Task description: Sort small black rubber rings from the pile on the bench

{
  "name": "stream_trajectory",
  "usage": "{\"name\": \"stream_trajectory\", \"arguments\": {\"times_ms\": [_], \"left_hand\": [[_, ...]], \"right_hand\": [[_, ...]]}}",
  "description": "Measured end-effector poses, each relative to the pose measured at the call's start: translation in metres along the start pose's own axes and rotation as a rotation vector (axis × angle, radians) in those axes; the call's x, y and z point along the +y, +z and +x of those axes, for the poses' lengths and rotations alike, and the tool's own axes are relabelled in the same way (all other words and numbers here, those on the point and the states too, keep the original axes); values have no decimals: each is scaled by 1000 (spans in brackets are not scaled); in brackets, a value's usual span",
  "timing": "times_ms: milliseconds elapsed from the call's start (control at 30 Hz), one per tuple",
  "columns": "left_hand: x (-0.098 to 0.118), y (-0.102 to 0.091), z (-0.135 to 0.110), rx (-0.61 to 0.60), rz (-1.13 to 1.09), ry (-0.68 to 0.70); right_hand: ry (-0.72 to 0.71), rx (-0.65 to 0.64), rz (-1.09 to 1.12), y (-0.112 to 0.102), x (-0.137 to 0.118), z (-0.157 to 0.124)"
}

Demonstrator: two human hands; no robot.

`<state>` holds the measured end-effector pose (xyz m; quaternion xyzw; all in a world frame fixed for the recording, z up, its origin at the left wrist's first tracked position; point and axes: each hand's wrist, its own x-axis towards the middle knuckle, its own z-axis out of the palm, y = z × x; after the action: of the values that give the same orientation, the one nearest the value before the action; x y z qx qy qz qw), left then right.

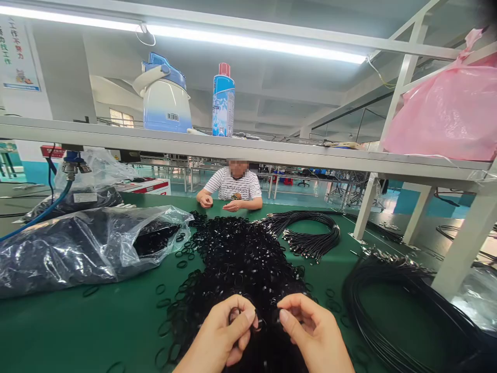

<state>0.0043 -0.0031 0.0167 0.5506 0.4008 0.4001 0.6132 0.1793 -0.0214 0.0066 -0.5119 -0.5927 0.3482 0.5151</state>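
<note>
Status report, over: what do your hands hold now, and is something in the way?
Left hand, right hand pinching black rings. Ring pile under both hands. Nothing in the way; cable coil off to the right.

L hand (pixel 221 331) raised, thumb & fingertips pinched, R hand (pixel 316 331) same, both forearms angled in, hands just apart

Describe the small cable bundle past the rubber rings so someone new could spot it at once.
On the green workbench, find the big heap of black rubber rings. Just beyond its right side lies a looped bundle of thin black cables with metal-tipped ends. Much smaller than the black cable coil at the near right, it lies nearer the seated person.
</note>
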Motion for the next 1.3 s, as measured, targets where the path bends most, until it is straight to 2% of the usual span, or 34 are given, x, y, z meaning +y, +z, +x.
{"name": "stream_trajectory", "arguments": {"times_ms": [133, 200, 300, 400, 467, 567, 633, 700, 867, 933, 1000, 1100, 1300], "left_hand": [[1, -2, 2, 39, -42, 4], [2, 0, 0, 14, -34, -29], [4, 4, -4, -54, 59, -64], [4, 8, -8, -56, 188, -69], [4, 9, -9, -44, 205, -67], [4, 8, -8, -49, 59, -86], [4, 5, -7, -79, -43, -121], [6, 4, -7, -99, -86, -145], [10, 3, -8, -93, -111, -161], [10, 4, -8, -100, -97, -166], [10, 6, -9, -109, -67, -162], [8, 7, -9, -113, -6, -145], [3, 9, -10, -103, 103, -102]], "right_hand": [[-17, 50, 45, 3, 0, -1], [-27, 43, 58, 5, 1, -1], [-27, 19, 39, 8, 2, -3], [-50, 17, -82, 12, 1, -6], [-178, 36, -180, 15, 1, -9], [-460, 49, -266, 19, 4, -11], [-541, 52, -304, 18, 5, -11], [-525, 68, -323, 14, 5, -8], [-366, 109, -387, -2, 3, -2], [-376, 108, -412, -3, 3, -2], [-391, 122, -410, 0, 2, -4], [-342, 141, -391, 8, -2, -8], [-238, 87, -334, 15, -1, -9]]}}
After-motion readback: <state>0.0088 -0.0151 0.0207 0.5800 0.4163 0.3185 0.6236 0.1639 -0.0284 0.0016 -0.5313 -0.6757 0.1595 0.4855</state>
